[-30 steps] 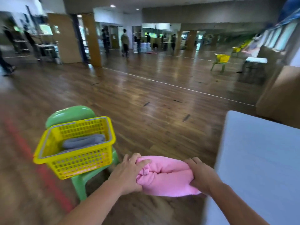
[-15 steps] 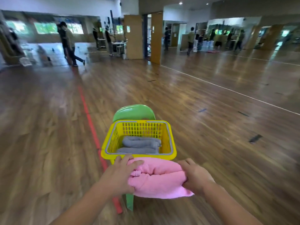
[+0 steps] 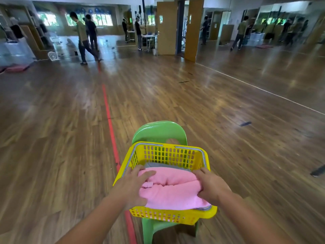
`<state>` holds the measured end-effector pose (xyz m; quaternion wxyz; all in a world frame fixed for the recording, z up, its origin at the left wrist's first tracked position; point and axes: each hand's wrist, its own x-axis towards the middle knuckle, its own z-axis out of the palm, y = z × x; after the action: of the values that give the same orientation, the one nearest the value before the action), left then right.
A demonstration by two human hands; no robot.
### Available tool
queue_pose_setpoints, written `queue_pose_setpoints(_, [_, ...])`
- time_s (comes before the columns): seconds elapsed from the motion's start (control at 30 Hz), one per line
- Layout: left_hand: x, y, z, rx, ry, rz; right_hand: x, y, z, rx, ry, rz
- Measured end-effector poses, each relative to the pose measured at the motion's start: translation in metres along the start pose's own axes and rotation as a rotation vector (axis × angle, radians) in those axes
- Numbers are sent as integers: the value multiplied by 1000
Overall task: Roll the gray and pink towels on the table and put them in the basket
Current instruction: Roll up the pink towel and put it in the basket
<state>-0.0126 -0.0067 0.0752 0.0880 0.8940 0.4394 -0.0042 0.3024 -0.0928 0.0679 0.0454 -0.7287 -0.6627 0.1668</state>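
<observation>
One pink towel, one basket (yellow)

The pink towel hides nearly all of the gray towel. The yellow basket covers the green chair's seat. The people at upper left are blurred. Both forearms run off the bottom edge.
</observation>
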Motion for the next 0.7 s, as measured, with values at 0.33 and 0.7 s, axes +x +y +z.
queue_pose_setpoints(0.33, [115, -70, 31, 14, -117, 107, 102, 7, 37, 55, -80, 141])
queue_pose_setpoints(0.7, [168, -99, 115, -46, -313, 72, 168, 38, 113, 86, -290, 228])
